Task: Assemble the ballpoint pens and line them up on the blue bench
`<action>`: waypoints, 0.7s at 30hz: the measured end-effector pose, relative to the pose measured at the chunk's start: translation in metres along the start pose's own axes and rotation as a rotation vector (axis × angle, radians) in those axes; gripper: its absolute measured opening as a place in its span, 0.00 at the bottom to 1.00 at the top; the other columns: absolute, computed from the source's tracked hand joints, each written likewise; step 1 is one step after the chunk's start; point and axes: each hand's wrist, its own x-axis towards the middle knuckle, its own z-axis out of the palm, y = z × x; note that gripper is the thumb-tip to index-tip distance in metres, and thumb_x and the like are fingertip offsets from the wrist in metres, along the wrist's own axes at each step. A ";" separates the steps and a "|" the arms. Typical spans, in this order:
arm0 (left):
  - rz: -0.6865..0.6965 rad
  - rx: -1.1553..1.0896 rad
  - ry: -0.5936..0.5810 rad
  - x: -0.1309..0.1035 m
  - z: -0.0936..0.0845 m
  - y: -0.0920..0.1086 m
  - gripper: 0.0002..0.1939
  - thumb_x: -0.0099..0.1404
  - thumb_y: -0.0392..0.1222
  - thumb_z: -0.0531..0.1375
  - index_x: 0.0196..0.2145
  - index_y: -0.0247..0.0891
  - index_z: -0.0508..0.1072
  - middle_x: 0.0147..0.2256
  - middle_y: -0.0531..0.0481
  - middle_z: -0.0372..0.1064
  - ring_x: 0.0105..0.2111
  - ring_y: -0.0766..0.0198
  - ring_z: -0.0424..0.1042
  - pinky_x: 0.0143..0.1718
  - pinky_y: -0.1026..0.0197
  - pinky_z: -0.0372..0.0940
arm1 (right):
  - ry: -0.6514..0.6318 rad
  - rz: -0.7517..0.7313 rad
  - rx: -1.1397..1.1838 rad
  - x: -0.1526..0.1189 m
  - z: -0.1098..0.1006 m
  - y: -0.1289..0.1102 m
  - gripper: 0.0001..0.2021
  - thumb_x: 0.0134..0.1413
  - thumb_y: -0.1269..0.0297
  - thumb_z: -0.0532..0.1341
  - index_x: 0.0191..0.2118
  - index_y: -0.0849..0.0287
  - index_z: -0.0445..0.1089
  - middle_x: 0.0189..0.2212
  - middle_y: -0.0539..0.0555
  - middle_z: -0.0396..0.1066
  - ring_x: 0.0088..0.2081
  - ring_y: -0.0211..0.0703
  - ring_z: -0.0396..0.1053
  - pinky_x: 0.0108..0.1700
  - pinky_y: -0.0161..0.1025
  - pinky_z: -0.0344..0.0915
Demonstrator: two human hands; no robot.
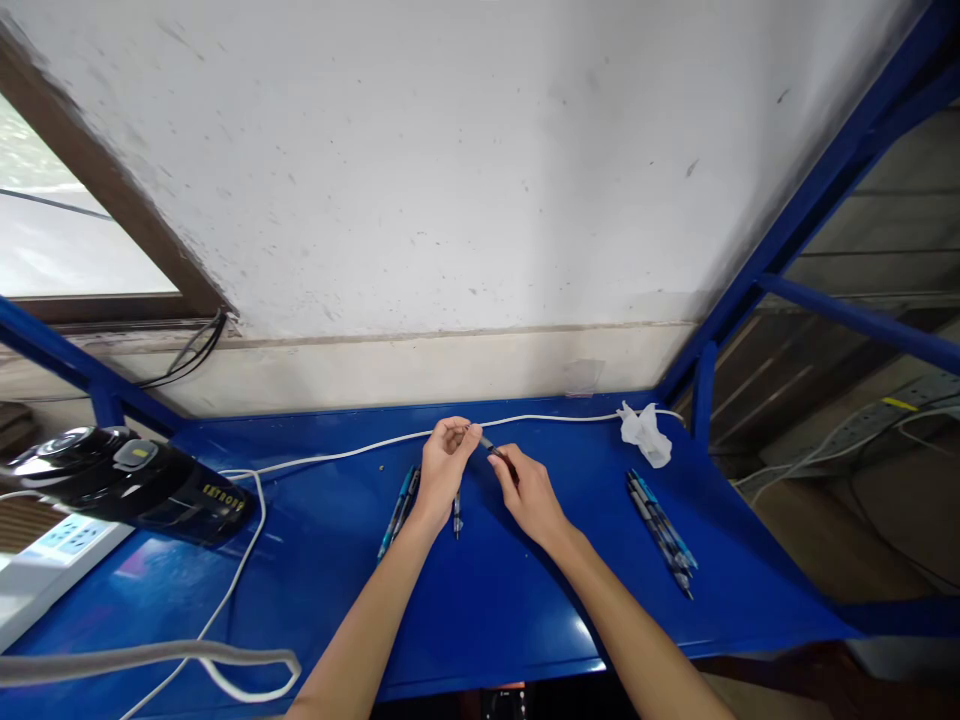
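Note:
Above the middle of the blue table, my right hand (531, 495) grips a slim dark pen (489, 447) between thumb and fingers. The pen slants up and left to my left hand (444, 468), whose thumb and fingertips are pinched at its far end. What those fingertips cover is too small to make out. Beneath and between my hands a single pen (457, 515) lies on the table, partly behind my left wrist. Blue and dark pens (397, 512) rest just left of my left forearm, which partly hides them.
Several pens (660, 525) lie bunched at the right, below a crumpled white tissue (645, 435). A white cable (360, 452) runs along the back of the blue table (495, 620). At left are a black bottle (150, 490) and a white power strip (64, 560). Blue frame posts (703, 395) flank the table.

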 end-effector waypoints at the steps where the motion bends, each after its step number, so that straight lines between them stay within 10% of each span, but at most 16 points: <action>1: -0.021 -0.043 -0.050 0.000 0.000 0.001 0.20 0.64 0.56 0.73 0.45 0.40 0.81 0.44 0.44 0.82 0.42 0.58 0.80 0.47 0.59 0.71 | 0.015 0.009 0.003 0.000 -0.001 -0.001 0.14 0.78 0.56 0.52 0.45 0.55 0.71 0.33 0.52 0.75 0.32 0.45 0.72 0.38 0.39 0.63; 5: -0.072 -0.126 -0.180 -0.001 0.000 0.002 0.23 0.64 0.52 0.73 0.53 0.40 0.82 0.51 0.38 0.82 0.51 0.50 0.80 0.57 0.51 0.70 | 0.028 -0.009 0.020 0.002 -0.004 -0.002 0.16 0.79 0.57 0.48 0.50 0.56 0.72 0.40 0.57 0.78 0.39 0.48 0.75 0.44 0.41 0.67; 21: -0.043 -0.056 -0.045 -0.004 0.005 -0.006 0.15 0.63 0.50 0.74 0.37 0.37 0.79 0.40 0.41 0.84 0.41 0.57 0.81 0.44 0.58 0.70 | -0.025 0.012 0.016 0.000 -0.004 0.004 0.08 0.77 0.60 0.51 0.48 0.54 0.65 0.37 0.54 0.77 0.37 0.48 0.77 0.42 0.41 0.68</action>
